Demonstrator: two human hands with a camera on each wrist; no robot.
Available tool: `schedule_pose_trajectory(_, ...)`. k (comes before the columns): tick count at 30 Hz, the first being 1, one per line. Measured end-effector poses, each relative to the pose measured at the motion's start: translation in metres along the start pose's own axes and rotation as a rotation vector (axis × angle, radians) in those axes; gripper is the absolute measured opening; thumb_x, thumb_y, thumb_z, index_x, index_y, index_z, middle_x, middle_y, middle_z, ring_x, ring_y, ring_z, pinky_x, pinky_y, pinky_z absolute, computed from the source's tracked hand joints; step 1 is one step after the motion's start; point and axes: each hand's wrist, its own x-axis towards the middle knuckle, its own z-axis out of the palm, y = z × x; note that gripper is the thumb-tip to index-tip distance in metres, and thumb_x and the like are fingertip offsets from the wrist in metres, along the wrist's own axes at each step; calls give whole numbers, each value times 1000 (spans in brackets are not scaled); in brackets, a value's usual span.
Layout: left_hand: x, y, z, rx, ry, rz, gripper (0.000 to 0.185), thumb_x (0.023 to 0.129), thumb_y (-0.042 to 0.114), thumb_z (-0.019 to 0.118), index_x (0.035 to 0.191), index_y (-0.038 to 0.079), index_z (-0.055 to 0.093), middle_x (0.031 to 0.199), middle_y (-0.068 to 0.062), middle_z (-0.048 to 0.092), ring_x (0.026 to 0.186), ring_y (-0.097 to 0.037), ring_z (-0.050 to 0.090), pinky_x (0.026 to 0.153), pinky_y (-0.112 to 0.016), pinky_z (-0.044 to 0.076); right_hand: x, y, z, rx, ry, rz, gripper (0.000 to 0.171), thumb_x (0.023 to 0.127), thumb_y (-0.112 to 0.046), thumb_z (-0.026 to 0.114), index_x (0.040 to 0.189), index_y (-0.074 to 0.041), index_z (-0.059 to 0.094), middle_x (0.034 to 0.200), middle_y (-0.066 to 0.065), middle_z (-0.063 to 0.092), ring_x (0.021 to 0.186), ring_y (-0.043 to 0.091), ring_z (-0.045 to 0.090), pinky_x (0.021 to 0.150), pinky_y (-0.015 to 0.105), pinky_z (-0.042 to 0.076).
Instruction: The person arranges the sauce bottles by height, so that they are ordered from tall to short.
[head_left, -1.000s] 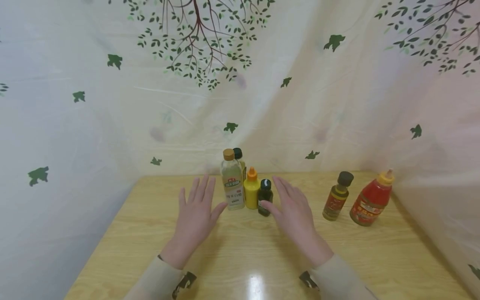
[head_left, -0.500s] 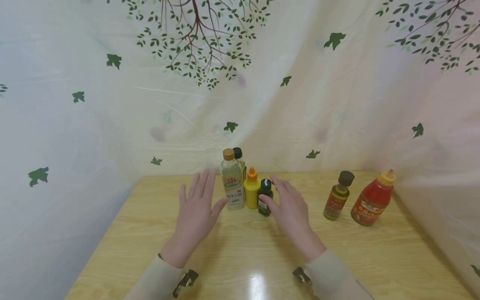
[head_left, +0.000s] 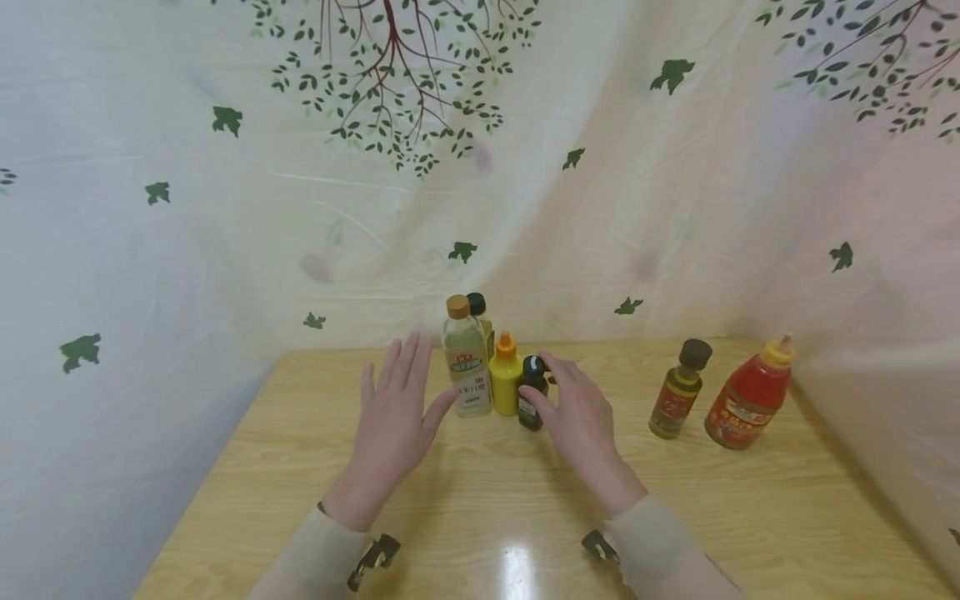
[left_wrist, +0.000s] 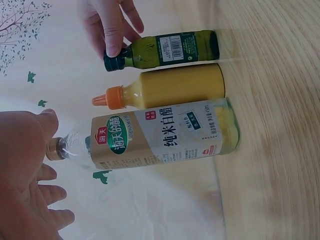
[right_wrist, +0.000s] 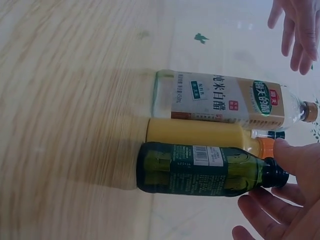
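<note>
A small dark green bottle (head_left: pixel 531 393) with a black cap stands at the front of a tight cluster on the wooden table (head_left: pixel 480 500). My right hand (head_left: pixel 558 393) wraps it near the neck, thumb in front and fingers behind. In the right wrist view the thumb lies on the green bottle's (right_wrist: pixel 200 170) neck. Beside it stand a yellow bottle (head_left: pixel 505 379) with an orange cap and a clear vinegar bottle (head_left: pixel 466 362). My left hand (head_left: pixel 397 400) hovers flat with straight fingers just left of the vinegar bottle (left_wrist: pixel 165 137), touching nothing.
A fourth bottle with a dark cap (head_left: pixel 477 305) hides behind the vinegar bottle. To the right stand a brown bottle (head_left: pixel 678 392) with a dark cap and a red sauce bottle (head_left: pixel 750 398). A leaf-printed cloth (head_left: pixel 225 250) hangs behind and beside the table.
My right hand has moved left and forward onto the small green bottle and curled round it. My left hand edged slightly forward, still flat.
</note>
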Motion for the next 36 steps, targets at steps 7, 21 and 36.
schedule_pose_trajectory(7, 4, 2, -2, -2, -5, -9, 81, 101, 58, 47, 163, 18, 14, 167, -7, 17, 152, -33, 15, 118, -65, 6, 5, -1, 1, 4, 30, -10, 63, 95, -50, 65, 147, -17, 52, 132, 8, 63, 112, 28, 63, 82, 48, 56)
schedule_pose_trajectory(21, 19, 2, -9, -34, 20, -4, 80, 101, 55, 51, 161, 11, 21, 166, -11, 20, 151, -36, 17, 117, -65, 7, 14, 0, 7, 16, 69, 1, 48, 97, -46, 66, 136, -18, 62, 118, 4, 66, 104, 24, 63, 79, 43, 55)
schedule_pose_trajectory(36, 43, -1, -15, -88, 85, -18, 80, 100, 47, 60, 161, 12, 22, 163, -12, 27, 149, -33, 25, 119, -61, 12, 18, 3, 9, 10, 71, -26, 45, 97, -43, 67, 131, -14, 65, 112, 4, 68, 101, 23, 64, 78, 43, 55)
